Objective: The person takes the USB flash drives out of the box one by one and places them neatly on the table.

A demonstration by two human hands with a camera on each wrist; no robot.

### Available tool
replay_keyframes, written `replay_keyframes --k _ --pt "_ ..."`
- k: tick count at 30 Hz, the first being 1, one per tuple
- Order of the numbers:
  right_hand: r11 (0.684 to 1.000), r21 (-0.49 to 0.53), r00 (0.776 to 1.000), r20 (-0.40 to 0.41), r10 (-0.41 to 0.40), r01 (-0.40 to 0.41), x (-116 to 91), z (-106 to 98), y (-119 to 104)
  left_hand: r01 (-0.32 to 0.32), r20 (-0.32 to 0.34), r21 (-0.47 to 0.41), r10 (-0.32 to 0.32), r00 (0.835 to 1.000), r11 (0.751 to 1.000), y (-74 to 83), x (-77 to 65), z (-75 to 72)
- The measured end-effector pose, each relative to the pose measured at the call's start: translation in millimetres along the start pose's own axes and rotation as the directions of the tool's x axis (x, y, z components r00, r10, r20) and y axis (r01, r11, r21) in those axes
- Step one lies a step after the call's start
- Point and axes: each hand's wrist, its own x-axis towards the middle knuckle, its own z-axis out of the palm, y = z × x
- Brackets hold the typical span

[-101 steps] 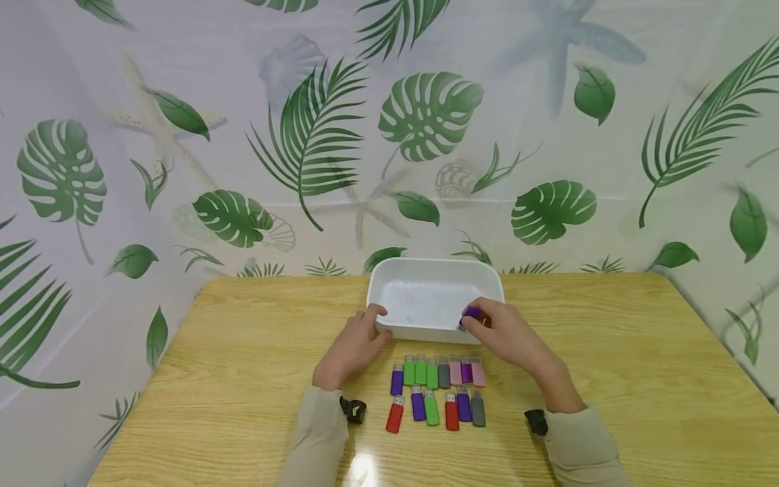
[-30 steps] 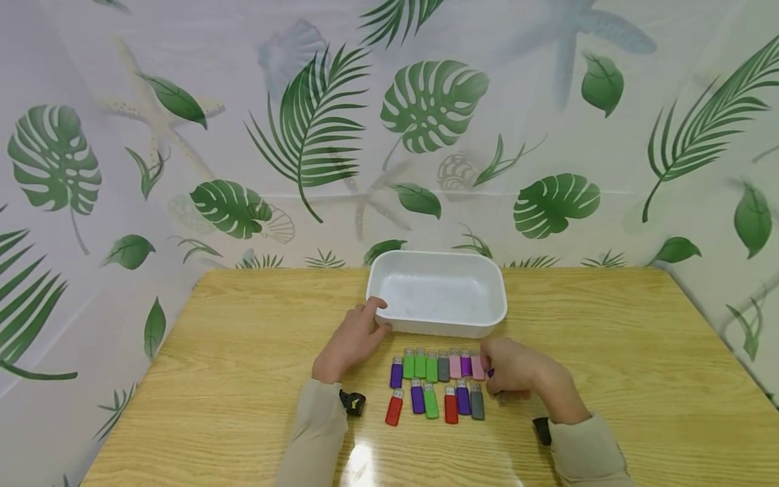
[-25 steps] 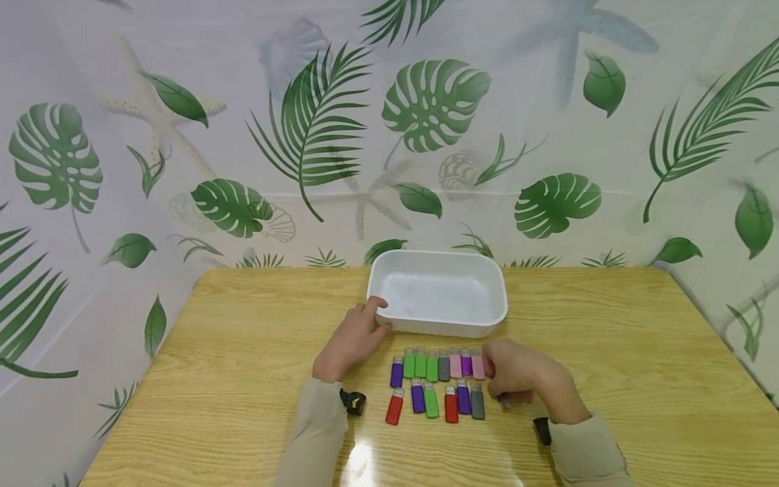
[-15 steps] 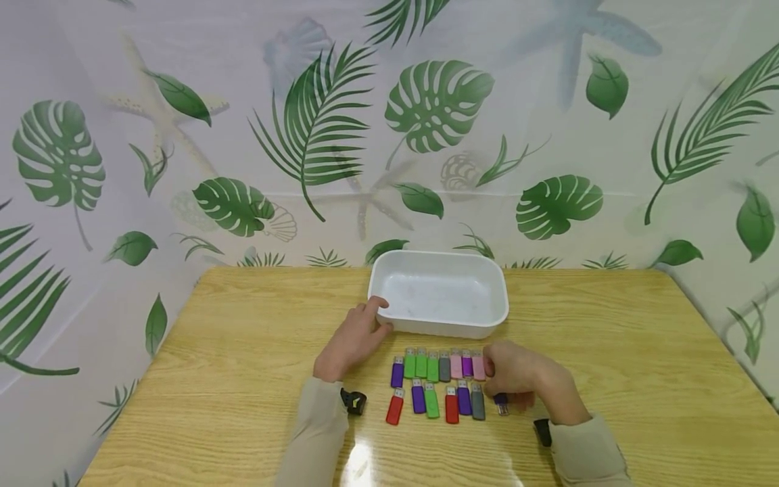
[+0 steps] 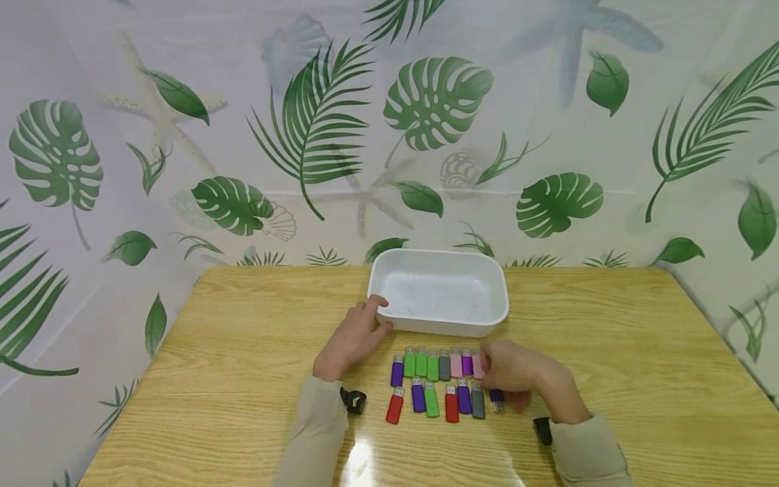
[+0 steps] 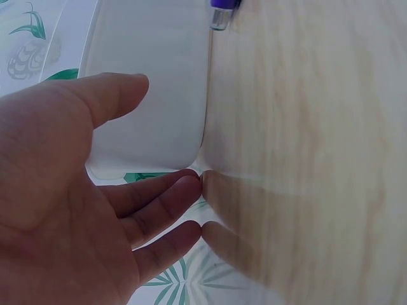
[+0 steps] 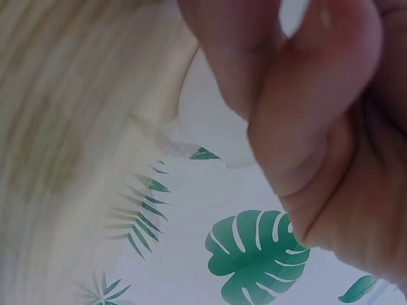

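My right hand (image 5: 517, 372) pinches a dark purple USB stick (image 5: 497, 399) at the right end of the front row. Its metal connector points toward me; fingers cover the rest. In the right wrist view the curled fingers (image 7: 318, 95) hide the stick. My left hand (image 5: 353, 338) holds the front left corner of a white plastic container (image 5: 438, 327), index finger over the rim and thumb at the front wall. In the left wrist view the thumb (image 6: 121, 95) lies across that wall. Beside the held stick lies a grey USB stick (image 5: 478, 404), connector pointing away from me.
In the back row are green USB sticks (image 5: 421, 364), a purple one (image 5: 397, 372), a grey one (image 5: 445, 366), pink ones (image 5: 456, 365) and a magenta one (image 5: 467, 365). The front row has red (image 5: 452, 408), purple and green sticks. A patterned cloth (image 5: 341, 135) hangs behind the wooden table (image 5: 262, 325).
My right hand has come down from the container's front right rim to the right end of the front row, bringing the purple USB stick and turning its connector toward me. My left hand stays put.
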Motion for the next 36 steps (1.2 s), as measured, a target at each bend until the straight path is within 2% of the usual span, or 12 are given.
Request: replay_keyframes --k 6,14,23,36 --pt "1.000 0.027 1.000 0.020 -0.003 0.003 1.3 -0.2 -1.3 0.009 0.006 -0.006 -0.009 1.000 1.000 2.0 0.1 -1.3" --pt "0.999 0.040 0.999 -0.033 -0.026 0.027 -0.8 1.1 -3.3 0.013 0.013 -0.011 -0.013 1.000 1.000 1.7 -0.7 -2.1" --pt "0.999 0.035 0.999 -0.013 -0.038 0.038 -0.9 1.2 -5.5 -0.011 0.003 -0.012 0.011 1.000 1.000 0.9 -0.7 -1.3" --pt "0.999 0.021 0.999 -0.024 -0.043 0.044 -1.2 0.9 -5.3 0.002 0.001 0.001 -0.002 1.000 1.000 0.3 0.2 -0.8"
